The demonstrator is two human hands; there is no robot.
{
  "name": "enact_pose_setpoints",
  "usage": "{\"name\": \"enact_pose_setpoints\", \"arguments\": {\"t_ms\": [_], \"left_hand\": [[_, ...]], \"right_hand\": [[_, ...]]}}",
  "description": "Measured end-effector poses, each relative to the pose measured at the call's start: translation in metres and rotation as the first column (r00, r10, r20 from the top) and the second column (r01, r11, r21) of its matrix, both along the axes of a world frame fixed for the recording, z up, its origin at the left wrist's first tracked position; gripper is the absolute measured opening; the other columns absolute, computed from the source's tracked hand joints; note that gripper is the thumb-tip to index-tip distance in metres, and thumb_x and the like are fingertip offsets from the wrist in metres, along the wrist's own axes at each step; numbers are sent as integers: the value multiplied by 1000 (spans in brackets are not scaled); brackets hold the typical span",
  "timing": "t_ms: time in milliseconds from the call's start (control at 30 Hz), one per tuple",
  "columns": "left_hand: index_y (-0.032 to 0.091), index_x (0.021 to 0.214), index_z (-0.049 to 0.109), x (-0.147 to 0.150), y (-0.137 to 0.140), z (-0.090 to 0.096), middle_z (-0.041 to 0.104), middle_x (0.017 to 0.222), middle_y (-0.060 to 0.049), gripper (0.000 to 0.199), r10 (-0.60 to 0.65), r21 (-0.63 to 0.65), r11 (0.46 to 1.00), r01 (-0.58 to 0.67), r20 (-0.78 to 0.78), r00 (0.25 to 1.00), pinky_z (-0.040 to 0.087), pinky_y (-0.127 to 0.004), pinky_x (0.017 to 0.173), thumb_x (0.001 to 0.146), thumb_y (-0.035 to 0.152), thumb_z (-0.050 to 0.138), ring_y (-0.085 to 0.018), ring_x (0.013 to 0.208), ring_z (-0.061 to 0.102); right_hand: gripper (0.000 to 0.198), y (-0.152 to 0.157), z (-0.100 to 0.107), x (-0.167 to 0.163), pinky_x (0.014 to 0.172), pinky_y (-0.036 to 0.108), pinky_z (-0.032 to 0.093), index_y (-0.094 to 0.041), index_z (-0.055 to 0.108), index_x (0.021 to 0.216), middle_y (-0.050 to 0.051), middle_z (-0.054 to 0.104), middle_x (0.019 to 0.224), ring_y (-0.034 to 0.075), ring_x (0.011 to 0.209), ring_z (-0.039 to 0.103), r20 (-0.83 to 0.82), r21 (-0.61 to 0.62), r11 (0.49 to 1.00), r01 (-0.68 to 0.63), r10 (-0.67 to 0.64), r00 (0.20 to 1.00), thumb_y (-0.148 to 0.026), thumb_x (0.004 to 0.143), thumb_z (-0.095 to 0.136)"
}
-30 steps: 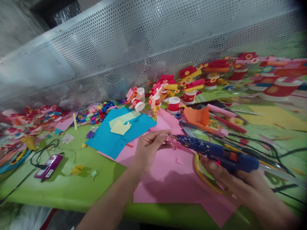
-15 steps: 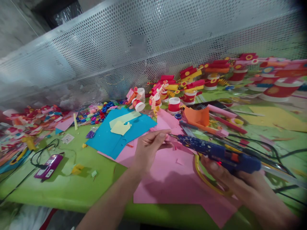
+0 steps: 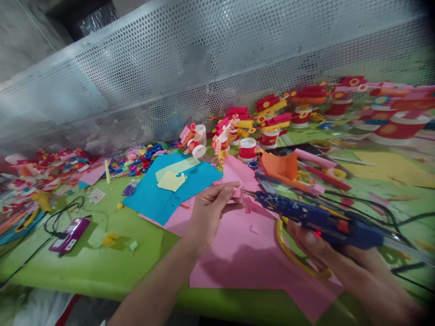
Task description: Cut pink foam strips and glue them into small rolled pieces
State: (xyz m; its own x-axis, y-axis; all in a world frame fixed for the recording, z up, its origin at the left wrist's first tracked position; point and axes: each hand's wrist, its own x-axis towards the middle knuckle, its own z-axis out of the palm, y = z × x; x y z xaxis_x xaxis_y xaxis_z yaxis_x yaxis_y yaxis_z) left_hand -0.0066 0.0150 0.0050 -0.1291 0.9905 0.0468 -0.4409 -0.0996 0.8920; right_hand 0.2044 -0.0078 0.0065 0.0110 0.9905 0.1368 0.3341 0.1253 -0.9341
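My right hand (image 3: 340, 267) grips a blue hot glue gun (image 3: 306, 219) with a small red light on its side and a clear glue stick out of its back. Its metal nozzle points left, close to the fingertips of my left hand (image 3: 214, 208). Between those pinched fingers is a small pink paper piece (image 3: 237, 192), partly covered by them. Beneath both hands spreads a large pink sheet (image 3: 238, 262). Yellow scissor-like handles (image 3: 288, 253) lie near my right hand. Left of my fingers, a blue sheet (image 3: 163, 203) bears a pale yellow scrap (image 3: 171, 181).
Red and white cups (image 3: 247, 149) with rolled paper parts stand along the perforated metal screen (image 3: 152, 90). A purple power strip (image 3: 70, 236) and its cable sit at left on the green table (image 3: 112, 271). Black cords (image 3: 374, 203) run at right. Colourful caps (image 3: 146, 158) are heaped behind.
The glue gun has drawn back slightly to the right, away from my left fingertips. More of the pink piece shows between my left fingers.
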Motion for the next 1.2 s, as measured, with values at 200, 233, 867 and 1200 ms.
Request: {"name": "enact_pose_setpoints", "arguments": {"t_ms": [200, 233, 867, 1200], "left_hand": [[20, 94, 85, 0, 0, 1, 77, 80, -5, 30, 1, -11, 1000, 0, 34, 999, 65, -32, 74, 76, 44, 87, -15, 72, 71], [20, 94, 85, 1, 0, 1, 77, 80, -5, 29, 0, -14, 1000, 1, 38, 999, 65, -31, 74, 76, 44, 87, -15, 72, 71], [13, 94, 83, 9, -5, 1, 77, 82, -5, 34, -47, -226, 968, 107, 257, 965, 61, -25, 76, 70, 34, 93, -12, 72, 71], [11, 91, 83, 21, -18, -2, 77, 85, -5, 28, -209, -265, 924, 277, 257, 944, 63, -22, 74, 75, 33, 91, -10, 74, 71]], "right_hand": [[51, 4, -1, 4, 47, 27, 40, -23, 61, 55, 1, 51, 58, 18, 58, 45, -83, -106, 990, -93, 84, 993, -70, 67, 78], [52, 5, -1, 4, 47, 27, 39, -23, 60, 55, 1, 50, 58, 18, 58, 45, -85, -106, 989, -103, 94, 992, -70, 66, 79], [48, 12, 0, -3, 41, 26, 34, -23, 71, 86, 0, 58, 66, 13, 49, 43, -208, -125, 990, -72, 45, 977, -64, 66, 84], [41, 28, 10, -19, 45, 23, 25, -20, 64, 83, -6, 47, 57, 9, 52, 36, -346, -120, 988, -100, 53, 937, -49, 68, 90]]}}
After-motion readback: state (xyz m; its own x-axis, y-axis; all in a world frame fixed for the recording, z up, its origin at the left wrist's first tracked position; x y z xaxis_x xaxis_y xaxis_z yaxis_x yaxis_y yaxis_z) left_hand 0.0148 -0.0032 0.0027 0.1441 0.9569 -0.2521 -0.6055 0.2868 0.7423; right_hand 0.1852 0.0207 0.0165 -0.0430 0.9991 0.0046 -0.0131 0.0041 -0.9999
